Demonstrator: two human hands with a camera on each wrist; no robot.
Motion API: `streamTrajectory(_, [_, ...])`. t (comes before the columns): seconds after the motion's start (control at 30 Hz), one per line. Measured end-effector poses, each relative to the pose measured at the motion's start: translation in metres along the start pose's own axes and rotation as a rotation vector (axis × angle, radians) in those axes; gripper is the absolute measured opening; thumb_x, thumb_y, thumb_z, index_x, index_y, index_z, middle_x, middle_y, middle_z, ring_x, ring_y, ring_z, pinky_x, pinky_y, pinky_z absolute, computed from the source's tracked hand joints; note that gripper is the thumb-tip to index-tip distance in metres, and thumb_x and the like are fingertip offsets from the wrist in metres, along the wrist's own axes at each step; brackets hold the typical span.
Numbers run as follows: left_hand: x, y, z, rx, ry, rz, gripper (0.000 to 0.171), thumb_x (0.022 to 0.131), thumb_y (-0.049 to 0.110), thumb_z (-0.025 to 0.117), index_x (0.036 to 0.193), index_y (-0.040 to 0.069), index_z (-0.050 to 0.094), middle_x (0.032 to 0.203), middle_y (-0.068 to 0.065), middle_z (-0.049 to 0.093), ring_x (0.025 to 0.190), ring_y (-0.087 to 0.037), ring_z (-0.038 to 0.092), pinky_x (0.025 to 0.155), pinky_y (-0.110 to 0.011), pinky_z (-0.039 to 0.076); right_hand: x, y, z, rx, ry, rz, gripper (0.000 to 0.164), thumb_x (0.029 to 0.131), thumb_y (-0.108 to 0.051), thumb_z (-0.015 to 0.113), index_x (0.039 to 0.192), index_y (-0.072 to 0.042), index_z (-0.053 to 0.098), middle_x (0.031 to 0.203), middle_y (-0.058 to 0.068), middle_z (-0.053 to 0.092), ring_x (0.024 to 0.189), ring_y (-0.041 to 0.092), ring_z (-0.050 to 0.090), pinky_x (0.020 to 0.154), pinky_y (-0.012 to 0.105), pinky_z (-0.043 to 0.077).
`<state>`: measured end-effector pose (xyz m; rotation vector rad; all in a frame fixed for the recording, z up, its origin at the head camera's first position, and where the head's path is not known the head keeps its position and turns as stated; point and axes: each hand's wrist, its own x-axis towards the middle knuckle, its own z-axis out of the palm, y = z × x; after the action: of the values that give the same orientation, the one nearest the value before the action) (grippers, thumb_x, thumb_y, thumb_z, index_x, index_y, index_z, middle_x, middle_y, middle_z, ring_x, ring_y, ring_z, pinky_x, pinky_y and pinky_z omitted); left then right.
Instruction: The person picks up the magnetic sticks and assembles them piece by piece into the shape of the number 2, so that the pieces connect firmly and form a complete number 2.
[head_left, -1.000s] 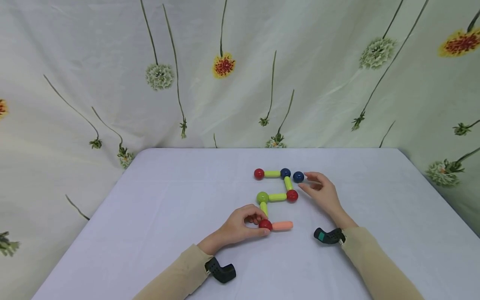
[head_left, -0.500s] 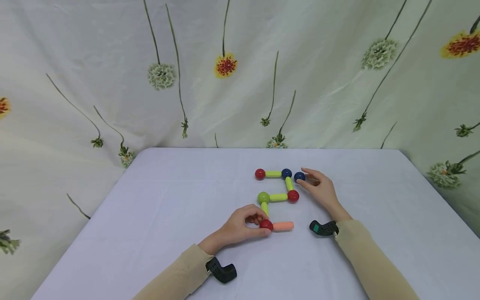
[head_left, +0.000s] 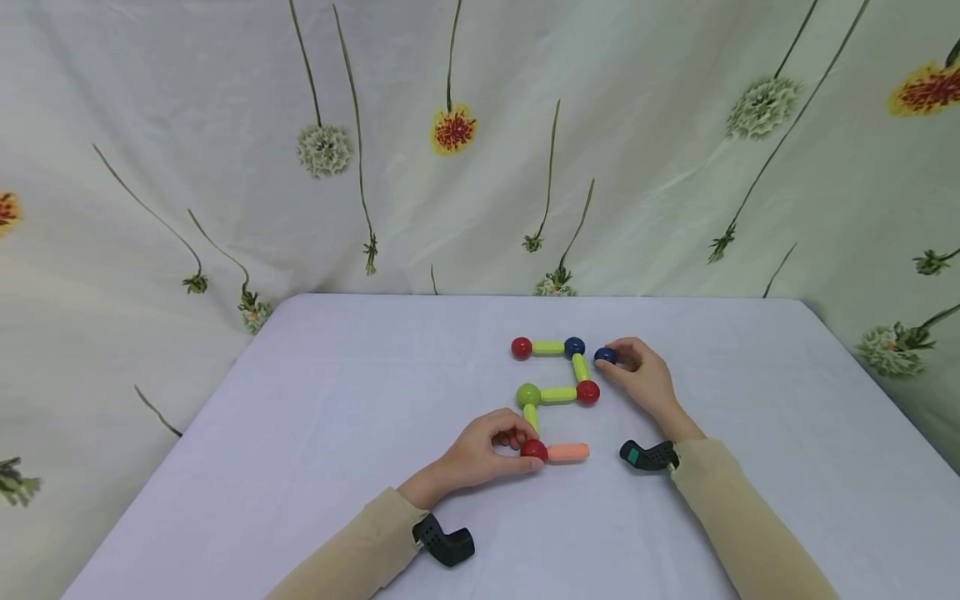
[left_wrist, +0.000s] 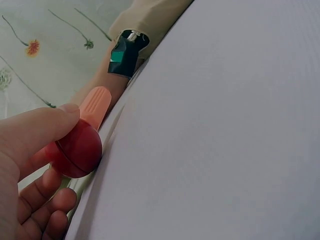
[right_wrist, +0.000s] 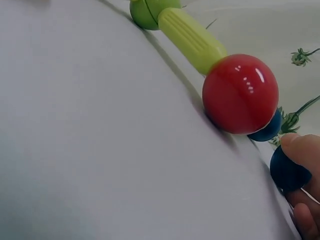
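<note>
My left hand (head_left: 483, 450) pinches a red ball (left_wrist: 80, 150) between thumb and fingers at the near end of a ball-and-stick chain. A salmon-pink stick (head_left: 568, 452) points right from that ball. Farther back, my right hand (head_left: 647, 379) pinches a loose dark blue ball (right_wrist: 288, 170), beside the chain's upper right corner. The chain zigzags from a far red ball (head_left: 521, 348) to a blue ball (head_left: 574, 347), a middle red ball (head_left: 588, 392), a green ball (head_left: 528, 395) and down to the left hand, with yellow-green sticks (head_left: 558, 395) between.
A white cloth covers the table (head_left: 337, 400), its far edge against a flower-printed curtain (head_left: 645, 167). A black wrist camera (head_left: 444, 542) sticks out from the left sleeve, and another black camera (head_left: 649, 456) from the right.
The right hand's fingers have closed in on the loose blue ball and now pinch it. The left hand keeps its hold on the near red ball.
</note>
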<state>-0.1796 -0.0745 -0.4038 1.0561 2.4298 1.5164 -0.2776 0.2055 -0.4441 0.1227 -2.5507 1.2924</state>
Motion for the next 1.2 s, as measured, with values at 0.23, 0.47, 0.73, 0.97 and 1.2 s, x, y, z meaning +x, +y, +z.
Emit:
streamTrajectory(0.23, [0.000,0.000,0.000,-0.004,0.002,0.003,0.024,0.077,0.006,0.075,0.098,-0.001,0.065,0.087,-0.013,0.060,0.081,-0.034,0.055,0.072,-0.032,0.048,-0.005,-0.002,-0.003,0.086,0.011,0.087,0.045,0.084,-0.028,0.071,0.118,-0.003,0.056,0.118,0.018,0.059,0.107,0.030,0.056,0.093,0.042,0.044])
streamTrajectory(0.47, [0.000,0.000,0.001,-0.005,-0.002,0.008,0.024,0.078,0.007,0.075,0.098,0.000,0.065,0.088,-0.013,0.060,0.082,-0.033,0.055,0.072,-0.032,0.048,-0.013,-0.001,-0.006,0.174,0.022,0.146,0.047,0.084,-0.034,0.071,0.117,-0.004,0.058,0.116,0.014,0.059,0.103,0.025,0.055,0.085,0.030,0.047])
streamTrajectory(0.73, [0.000,-0.001,0.001,0.007,-0.003,0.009,0.025,0.078,0.007,0.075,0.099,0.000,0.065,0.088,-0.013,0.060,0.082,-0.033,0.055,0.072,-0.031,0.048,-0.027,-0.009,-0.011,0.234,-0.006,0.189,0.053,0.084,-0.042,0.068,0.121,-0.006,0.059,0.110,0.014,0.062,0.085,0.014,0.055,0.063,0.019,0.047])
streamTrajectory(0.97, [0.000,-0.001,0.001,0.000,-0.002,-0.002,0.025,0.078,0.007,0.075,0.099,0.000,0.065,0.088,-0.013,0.060,0.082,-0.033,0.055,0.073,-0.031,0.048,-0.040,-0.013,-0.012,0.228,-0.047,0.202,0.052,0.086,-0.045,0.064,0.120,-0.006,0.060,0.109,0.013,0.064,0.081,0.012,0.058,0.065,0.021,0.046])
streamTrajectory(1.2, [0.000,-0.001,0.000,0.001,-0.001,0.015,0.025,0.077,0.005,0.075,0.099,-0.002,0.064,0.088,-0.014,0.060,0.082,-0.033,0.055,0.073,-0.033,0.048,-0.053,-0.017,-0.014,0.265,-0.092,0.170,0.048,0.086,-0.036,0.067,0.122,-0.005,0.058,0.110,0.012,0.060,0.077,0.012,0.057,0.064,0.021,0.046])
